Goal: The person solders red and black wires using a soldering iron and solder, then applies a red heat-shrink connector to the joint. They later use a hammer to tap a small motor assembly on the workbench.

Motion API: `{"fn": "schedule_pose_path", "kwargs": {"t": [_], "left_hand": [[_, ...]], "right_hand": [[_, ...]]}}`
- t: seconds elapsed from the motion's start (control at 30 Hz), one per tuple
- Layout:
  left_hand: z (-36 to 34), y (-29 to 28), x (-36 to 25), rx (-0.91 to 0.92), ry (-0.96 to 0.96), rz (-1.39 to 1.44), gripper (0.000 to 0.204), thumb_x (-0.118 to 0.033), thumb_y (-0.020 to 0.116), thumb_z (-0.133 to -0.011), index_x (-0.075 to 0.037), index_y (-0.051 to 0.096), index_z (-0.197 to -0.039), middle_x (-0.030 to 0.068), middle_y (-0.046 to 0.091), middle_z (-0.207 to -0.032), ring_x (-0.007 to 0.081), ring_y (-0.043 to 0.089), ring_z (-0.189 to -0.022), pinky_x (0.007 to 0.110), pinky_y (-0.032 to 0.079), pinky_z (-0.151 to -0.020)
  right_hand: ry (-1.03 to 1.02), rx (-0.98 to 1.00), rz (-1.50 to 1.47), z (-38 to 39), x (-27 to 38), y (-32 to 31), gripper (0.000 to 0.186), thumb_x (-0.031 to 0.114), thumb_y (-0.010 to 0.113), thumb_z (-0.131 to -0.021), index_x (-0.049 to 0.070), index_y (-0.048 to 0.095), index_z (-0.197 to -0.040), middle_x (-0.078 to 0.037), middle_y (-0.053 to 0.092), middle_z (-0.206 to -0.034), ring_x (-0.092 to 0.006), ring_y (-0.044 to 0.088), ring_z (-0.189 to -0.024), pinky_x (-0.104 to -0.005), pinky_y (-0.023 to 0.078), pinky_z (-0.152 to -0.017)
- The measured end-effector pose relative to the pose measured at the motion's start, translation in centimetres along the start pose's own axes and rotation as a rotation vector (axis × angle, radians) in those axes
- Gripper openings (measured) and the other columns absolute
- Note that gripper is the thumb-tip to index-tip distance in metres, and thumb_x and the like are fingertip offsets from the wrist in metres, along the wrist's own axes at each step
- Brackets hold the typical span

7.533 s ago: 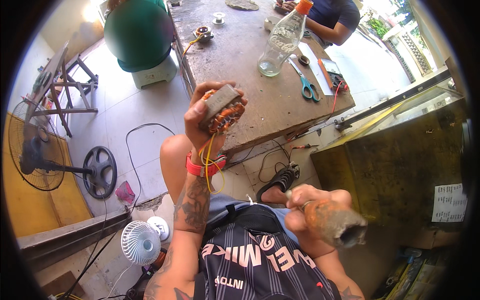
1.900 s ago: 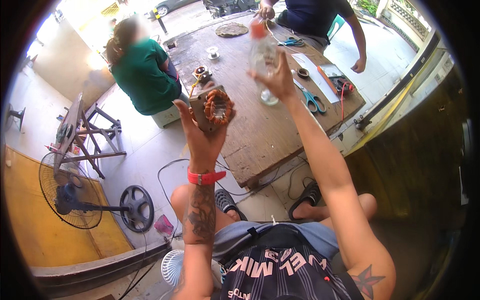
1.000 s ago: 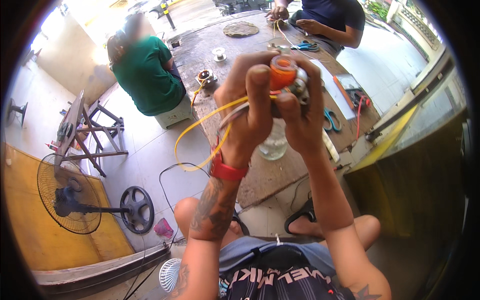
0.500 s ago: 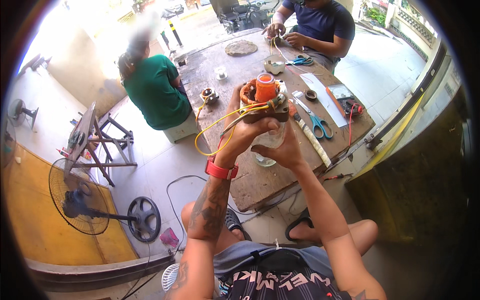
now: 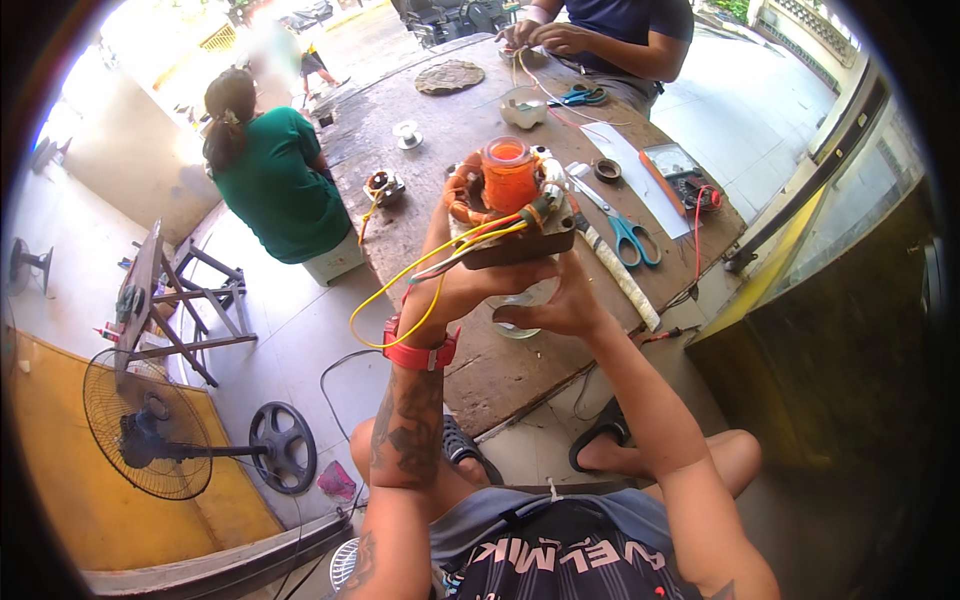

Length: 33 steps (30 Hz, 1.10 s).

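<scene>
I hold up a motor stator [image 5: 520, 248] with copper windings, a dark core and yellow, red and white wires dangling to its left. An orange cylinder [image 5: 508, 180] with a clear rim stands upright through its middle. My left hand [image 5: 470, 290] is wrapped round the stator's left side and underside, thumb across the front. My right hand [image 5: 568, 300] curves up under its right side, fingers partly hidden behind it. Between my hands, below the stator, some clear glass [image 5: 517, 322] shows; whether it joins the cylinder is hidden.
On the wooden table [image 5: 490, 385] lie scissors [image 5: 632, 240], a taped rod [image 5: 620, 275], a tape roll [image 5: 606, 170], a meter [image 5: 695, 195], a smaller stator [image 5: 384, 188] and a white spool [image 5: 407, 135]. A co-worker [image 5: 620, 40] handles wires opposite; another person [image 5: 270, 180] sits left. A fan [image 5: 150, 425] stands left.
The stator in my hands has come slightly nearer and to the left, its wires swinging left. My view has shifted, and the co-worker's hands have moved a little.
</scene>
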<state>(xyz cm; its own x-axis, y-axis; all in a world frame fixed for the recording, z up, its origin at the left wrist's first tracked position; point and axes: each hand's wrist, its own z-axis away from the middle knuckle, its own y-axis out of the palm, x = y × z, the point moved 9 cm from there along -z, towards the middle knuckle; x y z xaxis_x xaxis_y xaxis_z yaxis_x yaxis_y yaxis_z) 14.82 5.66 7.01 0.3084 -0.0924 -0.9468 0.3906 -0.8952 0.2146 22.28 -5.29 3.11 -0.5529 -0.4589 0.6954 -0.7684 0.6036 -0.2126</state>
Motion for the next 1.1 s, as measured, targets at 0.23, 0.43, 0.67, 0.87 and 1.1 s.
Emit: {"fn": "schedule_pose_path", "kwargs": {"t": [0.23,0.43,0.67,0.87,1.1], "left_hand": [[0.1,0.6,-0.2,0.034,-0.011,-0.098,0.094,-0.006,0.094,-0.069,0.0,0.047,-0.15,0.0101,0.07,-0.13,0.0199,0.068,-0.118,0.036,0.054,-0.105],[1.6,1.5,-4.9,-0.322,0.472,-0.221,0.093,-0.008,0.095,-0.078,0.005,0.041,-0.153,0.0144,0.068,-0.13,0.0225,0.068,-0.117,0.036,0.052,-0.106],[-0.6,1.7,-4.5,-0.324,0.284,-0.234,0.059,0.0,0.089,-0.083,0.004,0.06,-0.134,0.0117,0.075,-0.123,0.0152,0.071,-0.11,0.03,0.057,-0.095],[-1.1,1.0,-3.6,-0.304,0.316,-0.325,0.071,-0.003,0.089,-0.081,0.002,0.054,-0.142,0.0117,0.073,-0.127,0.0173,0.071,-0.11,0.031,0.057,-0.095],[-0.2,-0.8,-2.3,-0.213,0.397,-0.441,0.102,-0.024,0.091,-0.083,0.001,0.031,-0.161,0.0176,0.055,-0.151,0.0255,0.055,-0.138,0.041,0.044,-0.116]], "right_hand": [[0.009,-0.076,0.067,-0.2,0.6,-0.1,0.096,0.038,0.1,-0.071,0.005,0.047,-0.144,-0.018,0.071,-0.123,-0.0297,0.071,-0.113,-0.0434,0.057,-0.093],[-0.05,-0.435,0.354,0.1,1.6,1.4,0.108,0.035,0.097,-0.074,-0.004,0.033,-0.152,-0.027,0.056,-0.134,-0.043,0.062,-0.118,-0.0491,0.054,-0.099],[-0.077,-0.45,0.513,0.4,1.5,2.3,0.11,0.031,0.095,-0.076,-0.003,0.027,-0.156,-0.028,0.05,-0.134,-0.0464,0.057,-0.118,-0.053,0.049,-0.1],[-0.069,-0.412,0.46,0.2,1.1,2.3,0.114,0.033,0.095,-0.076,-0.001,0.024,-0.158,-0.028,0.05,-0.134,-0.0469,0.056,-0.118,-0.0527,0.05,-0.1],[0.004,-0.15,0.642,1.3,1.7,-0.4,0.11,0.06,0.082,-0.085,0.0,0.027,-0.16,-0.025,0.051,-0.136,-0.0403,0.056,-0.12,-0.0509,0.048,-0.102]]}}
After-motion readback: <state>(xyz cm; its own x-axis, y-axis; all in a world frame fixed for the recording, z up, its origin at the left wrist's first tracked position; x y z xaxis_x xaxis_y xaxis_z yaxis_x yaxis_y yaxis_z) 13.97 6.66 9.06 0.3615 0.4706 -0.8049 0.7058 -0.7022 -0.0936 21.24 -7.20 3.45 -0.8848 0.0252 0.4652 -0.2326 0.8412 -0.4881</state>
